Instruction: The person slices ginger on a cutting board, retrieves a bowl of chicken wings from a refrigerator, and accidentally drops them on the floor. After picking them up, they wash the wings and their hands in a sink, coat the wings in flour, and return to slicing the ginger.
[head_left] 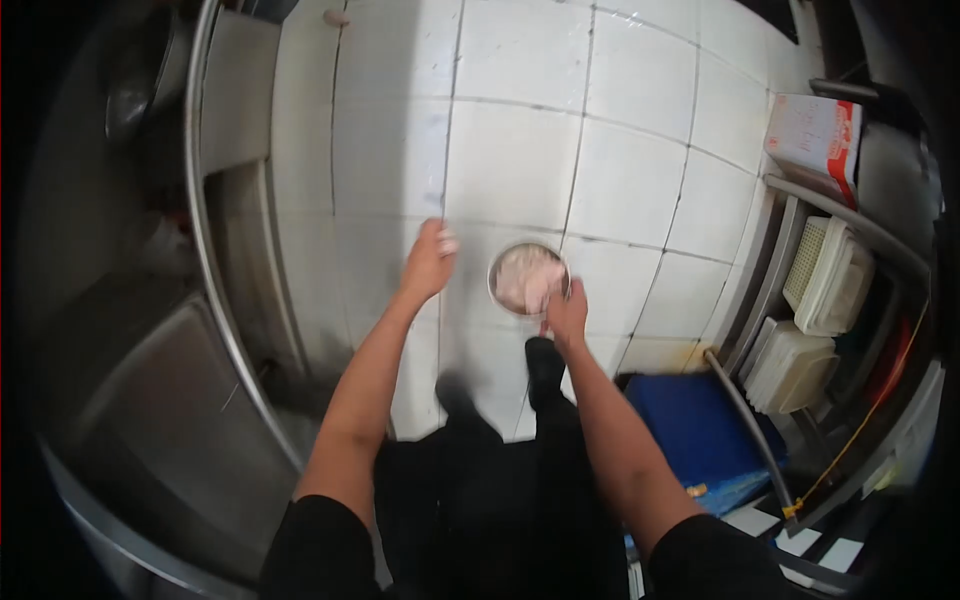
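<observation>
My right hand (567, 313) grips the near right rim of a round metal bowl (491, 284), carried over the floor in front of my feet. Inside the bowl lie pale pink pieces (526, 274) that resemble raw meat, though blur hides their exact kind. To the left of the bowl and apart from it, my left hand (430, 262) is closed, its fingers curled inward. Whether anything sits inside those fingers is hidden from this angle.
White floor tiles (513, 160) stretch ahead. A metal counter with a rounded rail (205, 240) runs along the left. On the right, a rack holds plastic containers (835, 275) and a white-and-red box (815, 135). A blue bin (690, 420) stands below, near my right arm.
</observation>
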